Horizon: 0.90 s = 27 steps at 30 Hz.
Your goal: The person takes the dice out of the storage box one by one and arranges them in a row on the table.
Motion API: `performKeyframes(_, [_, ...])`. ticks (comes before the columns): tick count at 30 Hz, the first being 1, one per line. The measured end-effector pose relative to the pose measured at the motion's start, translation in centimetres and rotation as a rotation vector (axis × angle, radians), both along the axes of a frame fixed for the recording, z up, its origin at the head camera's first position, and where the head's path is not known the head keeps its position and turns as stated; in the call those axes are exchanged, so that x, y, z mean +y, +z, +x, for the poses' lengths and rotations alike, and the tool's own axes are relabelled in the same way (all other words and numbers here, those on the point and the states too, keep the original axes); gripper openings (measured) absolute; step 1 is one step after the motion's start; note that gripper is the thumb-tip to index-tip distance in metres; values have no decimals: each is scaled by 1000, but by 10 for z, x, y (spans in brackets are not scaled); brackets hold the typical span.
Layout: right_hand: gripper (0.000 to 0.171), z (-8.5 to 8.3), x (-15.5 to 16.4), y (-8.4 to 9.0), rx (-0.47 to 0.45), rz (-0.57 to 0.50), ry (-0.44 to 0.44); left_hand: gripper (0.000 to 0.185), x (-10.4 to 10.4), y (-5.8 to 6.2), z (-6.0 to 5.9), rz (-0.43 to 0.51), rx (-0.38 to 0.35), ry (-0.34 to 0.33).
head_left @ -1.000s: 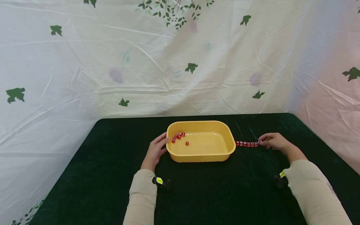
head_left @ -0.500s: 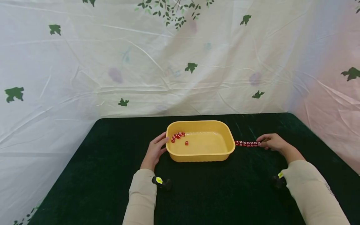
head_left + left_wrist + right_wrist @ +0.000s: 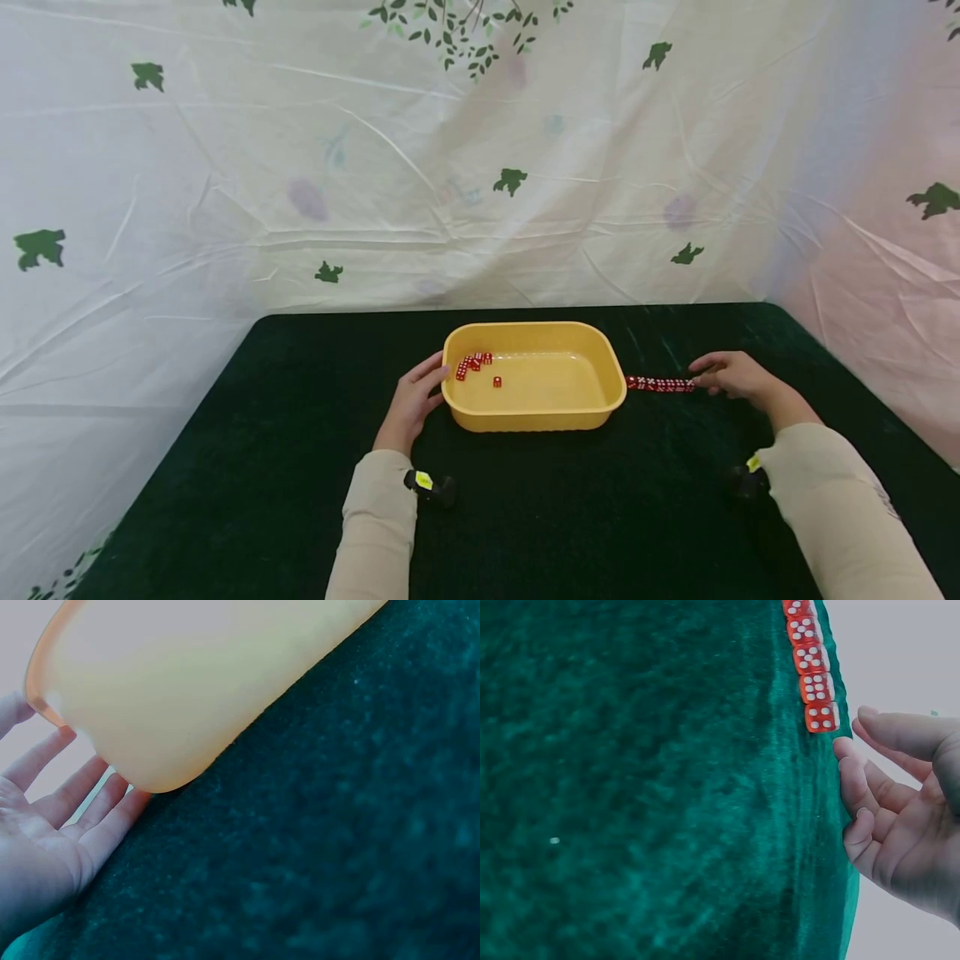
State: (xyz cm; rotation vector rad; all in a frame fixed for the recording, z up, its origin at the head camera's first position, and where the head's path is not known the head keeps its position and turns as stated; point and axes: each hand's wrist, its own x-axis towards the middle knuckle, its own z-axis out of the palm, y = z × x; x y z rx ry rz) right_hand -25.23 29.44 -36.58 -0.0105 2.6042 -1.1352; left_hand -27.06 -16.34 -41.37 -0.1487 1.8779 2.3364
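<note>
A yellow plastic basin [image 3: 536, 422] stands on the dark green cloth, with several red dice [image 3: 474, 363] at its left end and a single die [image 3: 497, 382] nearer its middle. My left hand [image 3: 405, 407] rests at the basin's left side. In the left wrist view its fairly straight fingers [image 3: 71, 791] touch the outer wall, with one fingertip at the rim. To the right of the basin runs a straight row of red dice [image 3: 660, 384] with white pips. My right hand [image 3: 904, 806] is just beyond the row's end die [image 3: 823, 718], its fingers loosely bent and holding nothing.
A dark green velvety cloth [image 3: 555, 517] covers the table. Behind it and at both sides hangs a pale sheet [image 3: 420, 192] printed with green birds and leaves. Each wrist carries a small black camera, such as the left one [image 3: 442, 492].
My right hand has brought a die to the right end of the row, let go of it and drawn back slightly to the right. The left hand has stayed at the basin.
</note>
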Motion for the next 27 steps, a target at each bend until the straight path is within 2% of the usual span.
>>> performKeyframes(10, [50,-6,-5,15,28,6,-29,36,-1,1,-1,-6,-13,6])
performKeyframes(15, [52,-11,-13,25,74,-6,-45,36,-1,0,-1,-2,-13,9])
performKeyframes(20, [49,-22,-26,35,129,-13,-54,36,0,-2,-2,-4,-2,5])
performKeyframes(27, [48,-39,-49,47,150,7,-52,36,0,-2,-2,-19,-5,13])
